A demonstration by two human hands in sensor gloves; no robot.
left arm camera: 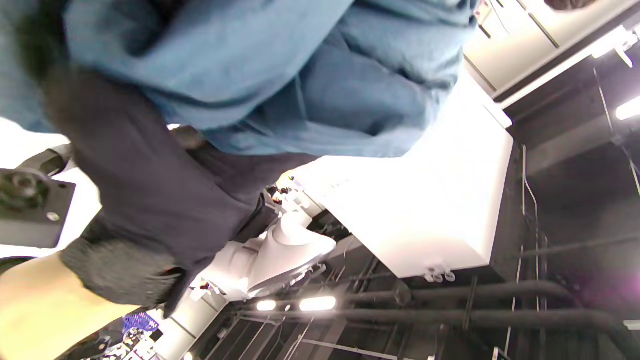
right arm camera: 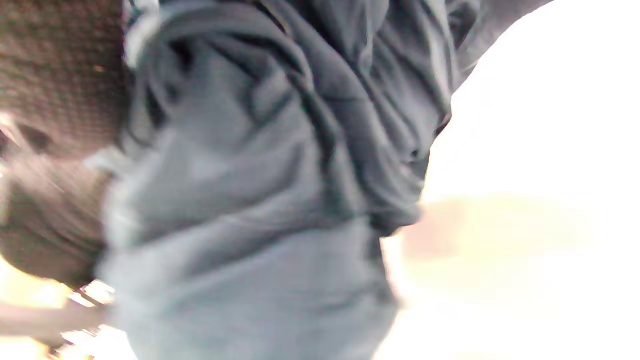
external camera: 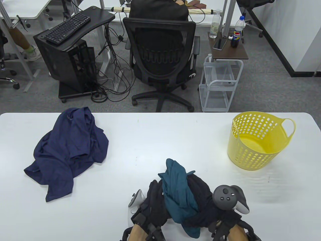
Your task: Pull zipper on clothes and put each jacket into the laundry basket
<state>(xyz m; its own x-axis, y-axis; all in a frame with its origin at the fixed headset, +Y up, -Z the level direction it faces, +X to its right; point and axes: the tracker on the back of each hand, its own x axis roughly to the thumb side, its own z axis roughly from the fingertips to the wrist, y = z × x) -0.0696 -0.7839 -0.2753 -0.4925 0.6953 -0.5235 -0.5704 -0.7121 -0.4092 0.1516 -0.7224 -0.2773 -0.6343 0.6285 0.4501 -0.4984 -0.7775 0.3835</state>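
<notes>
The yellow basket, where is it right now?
In the table view the yellow basket stands empty on the white table's far right side, apart from the teal jacket bunched between both hands near the bottom edge.

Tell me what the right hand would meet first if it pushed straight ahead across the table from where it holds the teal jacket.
Probably nothing soon. The right hand grips the teal jacket, pointing away from the person; bare table lies ahead. The yellow basket sits off to its right, likely outside that line, though depth is unclear.
</notes>
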